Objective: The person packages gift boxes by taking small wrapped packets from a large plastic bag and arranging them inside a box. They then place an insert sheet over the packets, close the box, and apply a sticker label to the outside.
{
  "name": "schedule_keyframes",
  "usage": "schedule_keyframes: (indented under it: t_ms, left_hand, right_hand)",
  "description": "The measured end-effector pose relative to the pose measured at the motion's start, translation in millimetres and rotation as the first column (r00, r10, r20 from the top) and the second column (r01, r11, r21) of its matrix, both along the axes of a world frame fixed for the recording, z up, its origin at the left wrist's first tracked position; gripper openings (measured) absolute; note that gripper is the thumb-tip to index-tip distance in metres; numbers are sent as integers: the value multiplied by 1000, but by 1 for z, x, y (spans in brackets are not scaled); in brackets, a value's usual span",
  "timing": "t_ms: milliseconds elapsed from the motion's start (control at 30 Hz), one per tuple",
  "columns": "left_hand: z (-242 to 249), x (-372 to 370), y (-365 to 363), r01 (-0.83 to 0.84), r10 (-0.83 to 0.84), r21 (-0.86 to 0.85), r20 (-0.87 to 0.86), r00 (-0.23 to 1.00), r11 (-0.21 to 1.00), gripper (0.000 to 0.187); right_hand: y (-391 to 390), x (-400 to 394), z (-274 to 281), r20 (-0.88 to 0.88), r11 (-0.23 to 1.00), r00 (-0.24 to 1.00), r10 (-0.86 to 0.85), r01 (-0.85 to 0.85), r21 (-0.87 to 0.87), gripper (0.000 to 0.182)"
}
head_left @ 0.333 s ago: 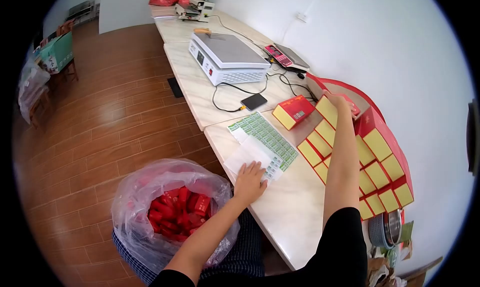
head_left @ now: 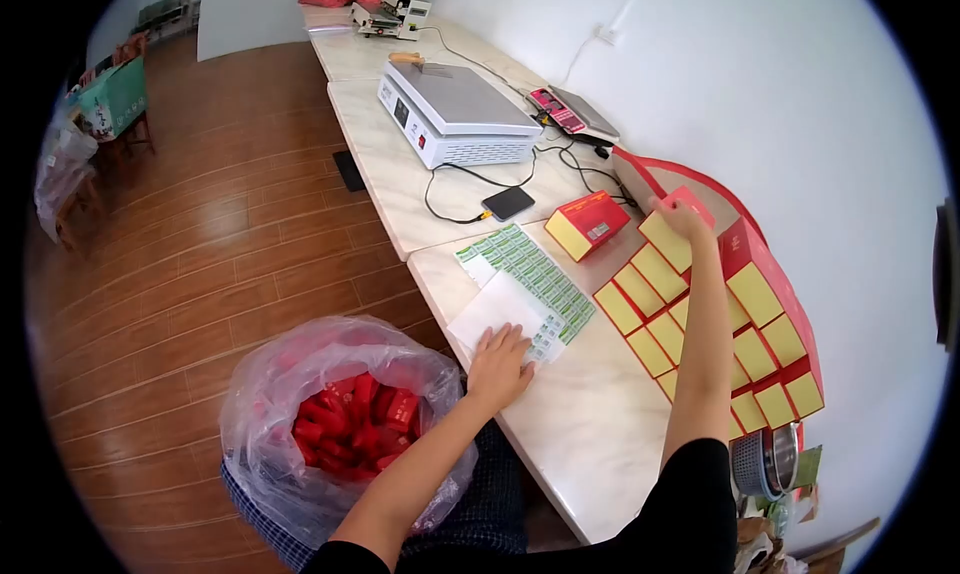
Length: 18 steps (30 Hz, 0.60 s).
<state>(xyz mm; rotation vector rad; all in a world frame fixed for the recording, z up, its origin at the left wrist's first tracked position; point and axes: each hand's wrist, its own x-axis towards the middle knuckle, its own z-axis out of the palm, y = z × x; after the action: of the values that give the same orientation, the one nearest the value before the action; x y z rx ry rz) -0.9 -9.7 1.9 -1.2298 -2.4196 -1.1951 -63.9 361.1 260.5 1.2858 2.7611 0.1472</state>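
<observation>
My left hand (head_left: pixel 499 368) lies flat with fingers spread on a white paper sheet (head_left: pixel 500 306) near the table's front edge. Beneath that sheet is a sheet of green-and-white stickers (head_left: pixel 530 269). My right hand (head_left: pixel 682 220) grips a red box with a yellow end (head_left: pixel 664 242) at the far corner of several rows of similar boxes (head_left: pixel 755 353). Its fingertips are partly hidden behind the box. Apart from the rows, another red-and-yellow box (head_left: pixel 587 225) rests on the table.
An open plastic bag of red packets (head_left: pixel 358 426) sits by my lap. Farther along the table (head_left: pixel 365 164) are a phone (head_left: pixel 509 204) with a cable, a white flat-topped machine (head_left: pixel 455 114) and a scale (head_left: pixel 575 114). Baskets (head_left: pixel 765 462) stand beyond the boxes.
My right hand has shifted slightly toward me and to the right, along with the box in it. My left hand stays in place on the paper.
</observation>
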Motion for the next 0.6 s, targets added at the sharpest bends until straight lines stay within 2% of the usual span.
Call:
schedule_keyframes:
  t_ms: [33,100,167,200,233,300,433,500,567,600]
  left_hand:
    - [0,1,1,9,-9,-8,18,1000,1000,42]
    - [-1,-1,1,9,-9,9,18,1000,1000,42]
    - [-1,0,2,24,-24,12,16,1000,1000,42]
    - [0,0,1,20,-20,15,12,1000,1000,43]
    - [0,0,1,8,-8,18,7,1000,1000,43]
    - [-2,-1,1,5,-5,10,-4,1000,1000,42]
    - [-1,1,-1,19,-19,6,14,1000,1000,51]
    - [5,-1,1,19,-19,18,34,999,1000,56]
    - [6,-1,-4,31,-45,148,90,995,988,65]
    - [-5,-7,-3,56,-82,277,83,993,959,72]
  right_hand:
    - [6,11,-8,-12,970,994,106,-100,221,122]
    - [-59,53,-13,-100,880,971,218,-151,449,108]
    - [-95,66,-22,-51,761,983,177,-104,640,115]
    - [-92,69,-39,-39,589,964,261,-127,798,112]
    - [-87,72,-48,-36,495,948,318,-133,859,106]
    - [-82,74,-54,-100,459,908,406,-108,882,99]
    - [-89,83,-48,-98,463,871,482,-158,872,89]
    - [-124,98,-39,-132,450,728,672,-260,854,86]
    - [-170,124,-38,-143,449,664,734,-318,835,86]
    - [-191,139,-43,-112,421,640,760,-354,835,86]
